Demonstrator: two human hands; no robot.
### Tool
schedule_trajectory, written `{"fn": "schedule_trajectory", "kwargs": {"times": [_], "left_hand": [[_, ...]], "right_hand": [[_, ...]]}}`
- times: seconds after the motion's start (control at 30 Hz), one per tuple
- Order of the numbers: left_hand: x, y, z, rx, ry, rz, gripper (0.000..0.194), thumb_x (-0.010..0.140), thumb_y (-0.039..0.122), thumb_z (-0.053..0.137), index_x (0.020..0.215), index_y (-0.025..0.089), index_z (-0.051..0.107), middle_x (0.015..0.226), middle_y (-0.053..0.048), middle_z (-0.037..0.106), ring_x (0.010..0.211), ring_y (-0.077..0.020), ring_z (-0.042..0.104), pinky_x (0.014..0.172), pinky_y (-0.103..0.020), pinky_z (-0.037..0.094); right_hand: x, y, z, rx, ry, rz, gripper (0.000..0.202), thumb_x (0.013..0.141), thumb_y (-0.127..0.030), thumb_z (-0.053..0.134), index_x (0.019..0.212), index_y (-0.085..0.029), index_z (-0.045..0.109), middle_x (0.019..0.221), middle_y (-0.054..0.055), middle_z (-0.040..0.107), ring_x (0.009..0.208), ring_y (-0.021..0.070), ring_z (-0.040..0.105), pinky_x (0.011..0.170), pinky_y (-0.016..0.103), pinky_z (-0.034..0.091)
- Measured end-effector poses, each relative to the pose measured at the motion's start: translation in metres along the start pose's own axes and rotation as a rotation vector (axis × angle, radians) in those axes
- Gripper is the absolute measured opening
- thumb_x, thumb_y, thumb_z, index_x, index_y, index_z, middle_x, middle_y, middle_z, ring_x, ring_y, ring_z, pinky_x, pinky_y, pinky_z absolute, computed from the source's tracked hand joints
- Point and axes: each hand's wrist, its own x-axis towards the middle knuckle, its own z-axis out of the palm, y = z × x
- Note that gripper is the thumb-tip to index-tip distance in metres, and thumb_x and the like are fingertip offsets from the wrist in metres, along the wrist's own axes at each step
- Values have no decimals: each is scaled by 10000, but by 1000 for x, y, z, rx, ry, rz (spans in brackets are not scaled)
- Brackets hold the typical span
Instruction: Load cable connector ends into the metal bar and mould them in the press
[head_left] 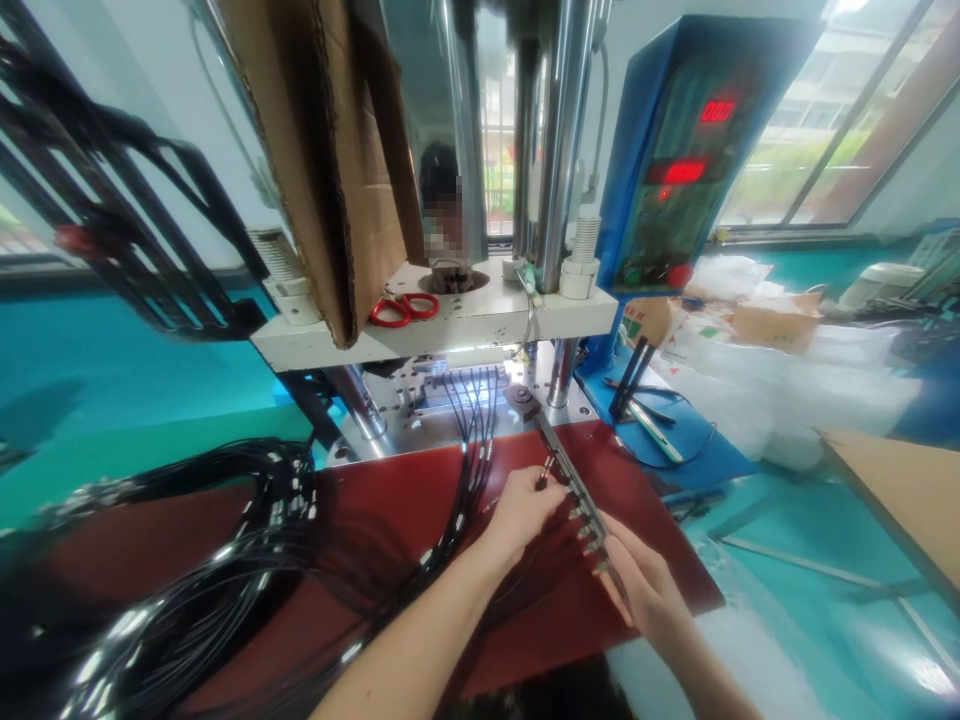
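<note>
My right hand was wrapped round the near end of a dark metal bar, which ran forward from those fingers above the red-brown board. My left hand pinched a small black cable end just beside the bar, with strung black cables near those fingers and coiled cables well to their left.

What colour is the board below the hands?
The board is dark red; the head view shows it.

A bar is held by the right hand; a cable, apparently, is pinched by the left hand.
</note>
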Motion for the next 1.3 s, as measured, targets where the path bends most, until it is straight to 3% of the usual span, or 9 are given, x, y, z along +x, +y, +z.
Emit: {"fn": "schedule_trajectory", "kwargs": {"times": [0.13,0.3,0.4,0.5,0.6,0.77,1.07,1.23,1.3], "left_hand": [[0,-4,0,24,41,67,184,658,290,562,580,158,461,457,72,368,410,-45,294,421,-181,217],[3,-5,-5,99,39,203,234,728,345,505,609,145,520,547,33,456,512,-76,391,484,-192,283],[6,-4,-9,79,77,241,267,789,369,422,688,151,539,532,43,424,494,-74,372,479,-192,274],[5,0,-9,32,93,195,218,801,371,398,719,180,460,462,80,358,426,-64,310,443,-184,237],[2,7,-7,6,-15,54,167,742,326,457,662,191,399,425,100,317,369,-46,232,395,-182,168],[2,14,-10,-40,-78,-131,110,630,271,495,585,183,446,381,110,231,316,-34,148,354,-201,72],[5,13,-12,-37,-44,-99,114,607,223,497,524,169,440,365,101,232,332,-30,164,372,-200,85],[6,4,-8,-100,16,-2,239,721,414,490,684,185,434,489,90,351,360,-31,222,368,-174,115],[8,2,-9,-168,70,14,259,739,456,460,716,208,389,536,90,370,361,-38,252,362,-168,124]], "right_hand": [[4,8,0,-15,-38,-11,525,731,-529,573,1155,-221,566,623,-3,565,488,102,486,497,219,468],[4,4,0,-26,-6,-41,571,714,-565,564,1146,-191,579,556,4,546,480,129,502,468,237,468],[1,-2,-1,1,16,-56,574,716,-561,567,1145,-181,577,513,-14,514,392,99,430,396,222,424],[1,-4,-2,4,28,-54,591,704,-573,573,1143,-178,578,490,-23,491,349,84,371,325,207,350],[2,0,-5,15,20,-31,582,704,-559,582,1142,-175,573,482,-30,475,334,66,325,299,186,283],[2,4,-6,6,-23,-36,594,725,-539,571,1174,-151,547,404,-57,413,312,50,279,283,160,227],[5,10,-3,-87,-53,-29,567,712,-566,566,1159,-217,573,565,16,581,528,158,552,442,229,465],[3,3,1,114,-12,35,445,703,-492,624,1076,-250,614,935,41,646,756,152,594,620,218,499],[0,-3,3,170,11,52,414,694,-468,646,1050,-258,625,996,32,639,757,135,591,619,196,489]]}}
